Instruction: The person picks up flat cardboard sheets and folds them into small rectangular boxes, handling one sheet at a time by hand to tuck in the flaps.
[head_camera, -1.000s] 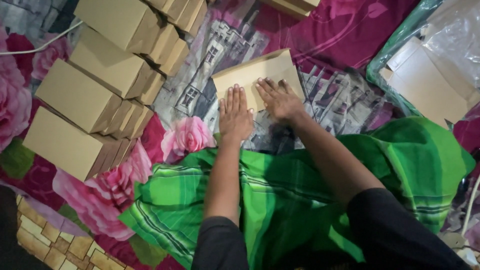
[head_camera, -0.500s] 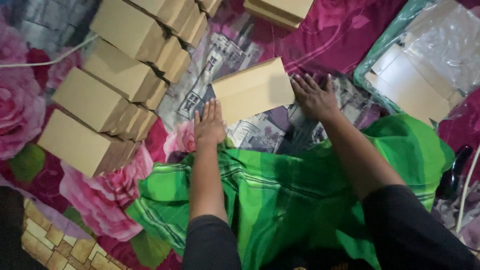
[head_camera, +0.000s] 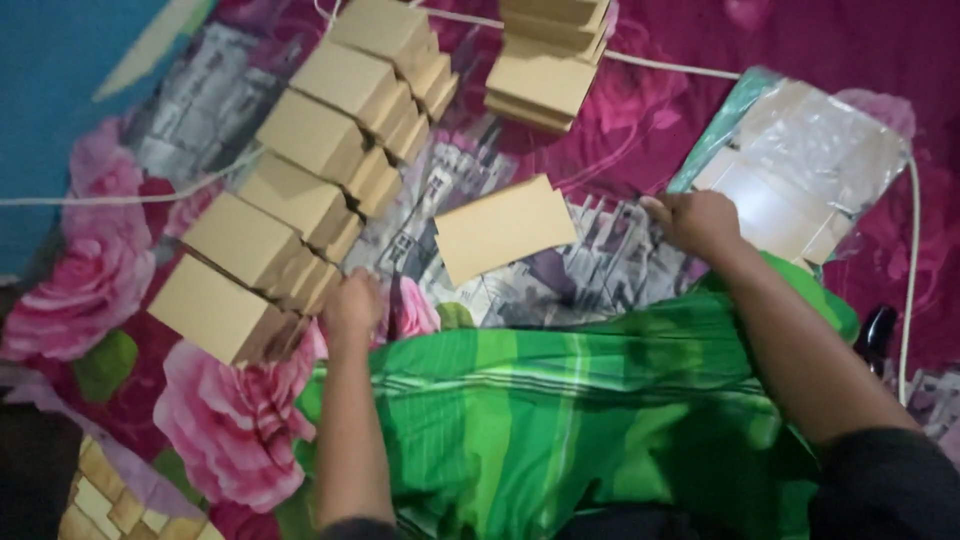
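Plenty done already: a row of folded tan cardboard boxes (head_camera: 290, 200) sits on the floral bedsheet (head_camera: 230, 430). One flat tan cardboard blank (head_camera: 505, 228) lies loose between the hands. Left hand (head_camera: 352, 305) curled, empty; right hand (head_camera: 700, 222) is closed, can't tell on what, beside the plastic-wrapped stack of blanks (head_camera: 800, 170).

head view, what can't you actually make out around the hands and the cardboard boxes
- Left hand: its fingers curl under, so any contact with the nearest folded box is hidden.
- Right hand: motion blur; a grip on the flat sheets in plastic cannot be told.
- Top stack of boxes: cut off by the upper edge.
- Flat cardboard piece: underside hidden.
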